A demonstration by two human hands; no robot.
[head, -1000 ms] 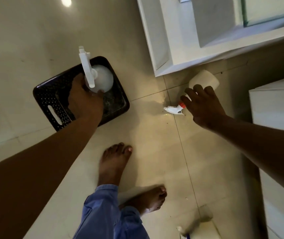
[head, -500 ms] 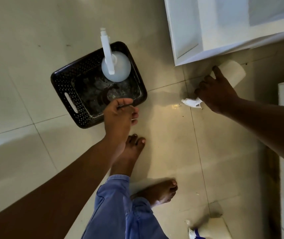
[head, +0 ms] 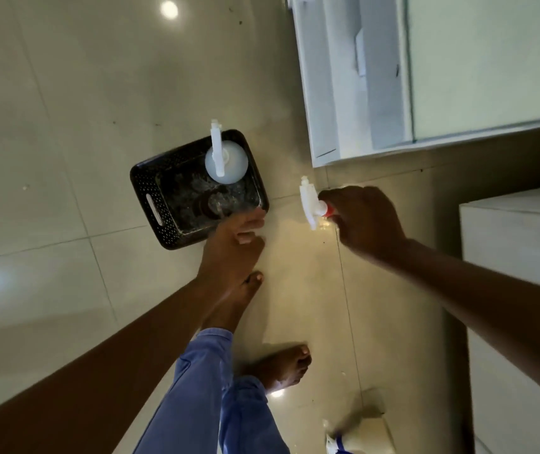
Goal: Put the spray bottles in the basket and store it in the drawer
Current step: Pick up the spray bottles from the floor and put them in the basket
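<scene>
A black perforated basket (head: 154, 204) sits on the tiled floor. One white spray bottle (head: 226, 162) stands upright in its far right corner. My left hand (head: 234, 247) hovers at the basket's near right corner, fingers loosely curled and holding nothing. My right hand (head: 363, 221) is to the right of the basket, closed around a second spray bottle (head: 311, 204); only its white trigger head and red collar show, the body is hidden in my fist. A third spray bottle (head: 360, 437) with a blue collar lies on the floor at the bottom right.
An open white drawer (head: 337, 93) juts out from the cabinet at the upper right. Another white cabinet block (head: 517, 257) stands at the right edge. My bare feet (head: 281, 365) and blue trouser legs are below the basket.
My right hand has lifted the second spray bottle off the floor, so its head now points up. My left hand has stayed by the basket's near edge after letting go of the first bottle.
</scene>
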